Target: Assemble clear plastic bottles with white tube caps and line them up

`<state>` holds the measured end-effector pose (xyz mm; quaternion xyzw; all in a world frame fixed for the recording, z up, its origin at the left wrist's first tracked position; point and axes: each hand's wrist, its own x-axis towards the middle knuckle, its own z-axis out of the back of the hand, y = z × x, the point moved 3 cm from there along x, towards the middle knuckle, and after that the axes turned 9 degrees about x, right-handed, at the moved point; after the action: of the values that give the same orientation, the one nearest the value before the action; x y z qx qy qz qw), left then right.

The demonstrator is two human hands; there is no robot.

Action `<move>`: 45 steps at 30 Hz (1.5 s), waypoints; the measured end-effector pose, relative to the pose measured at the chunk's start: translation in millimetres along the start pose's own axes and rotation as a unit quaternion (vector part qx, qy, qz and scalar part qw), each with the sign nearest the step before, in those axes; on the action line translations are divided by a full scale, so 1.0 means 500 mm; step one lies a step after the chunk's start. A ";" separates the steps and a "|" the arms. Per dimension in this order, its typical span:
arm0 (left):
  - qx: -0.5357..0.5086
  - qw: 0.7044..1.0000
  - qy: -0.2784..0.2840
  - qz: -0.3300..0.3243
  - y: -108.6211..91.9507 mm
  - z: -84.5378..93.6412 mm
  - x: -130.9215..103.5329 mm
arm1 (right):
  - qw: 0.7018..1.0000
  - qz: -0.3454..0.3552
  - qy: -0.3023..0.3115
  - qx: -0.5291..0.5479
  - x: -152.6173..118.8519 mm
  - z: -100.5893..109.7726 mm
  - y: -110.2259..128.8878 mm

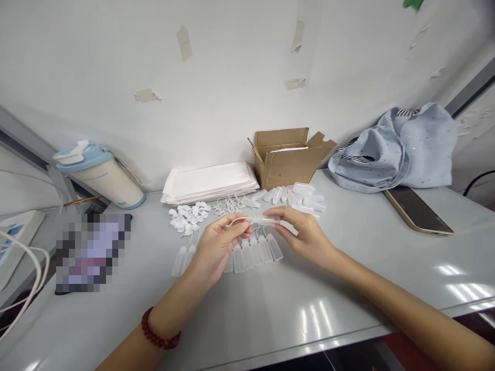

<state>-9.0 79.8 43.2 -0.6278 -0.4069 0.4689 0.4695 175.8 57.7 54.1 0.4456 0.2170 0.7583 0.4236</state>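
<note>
My left hand (220, 245) pinches a small white cap with a thin cord loop (236, 220), at the neck end of a clear plastic bottle. My right hand (301, 229) holds that small clear bottle (266, 219) level between thumb and fingers. Cap and bottle meet between my hands; whether they are joined I cannot tell. Below lies a row of several similar bottles with cords (253, 252), partly hidden by my left hand. Behind are a pile of loose white caps (189, 216), a heap of cords (230, 205) and several loose clear bottles (297, 195).
White padded envelopes (209, 180) and an open cardboard box (294, 167) stand by the wall. A tumbler (104, 175) and a blurred-out item (96, 247) are at left. On the right are a blue fabric bag (398, 149) and a phone (417, 208). The grey table's front edge runs below my arms.
</note>
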 end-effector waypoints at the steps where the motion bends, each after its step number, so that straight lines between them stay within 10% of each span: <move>1: -0.017 1.000 0.006 0.006 0.000 -0.002 -0.001 | 1.000 0.008 -0.003 0.009 -0.003 -0.002 0.008; 20: -0.050 0.998 0.042 0.011 0.008 -0.010 -0.007 | 0.945 -0.193 -0.018 0.263 -0.020 -0.028 0.020; 31: 0.170 0.982 0.012 -0.078 -0.007 -0.018 -0.019 | 0.955 -0.169 0.023 0.242 -0.031 -0.037 0.026; 45: 0.130 0.987 0.072 -0.063 -0.013 -0.027 -0.025 | 0.969 -0.123 0.016 0.212 -0.030 -0.034 0.038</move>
<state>0.7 66.5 53.7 -0.5668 -0.3465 0.4411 0.6034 156.2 35.6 51.3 0.4831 0.4326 0.6440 0.4059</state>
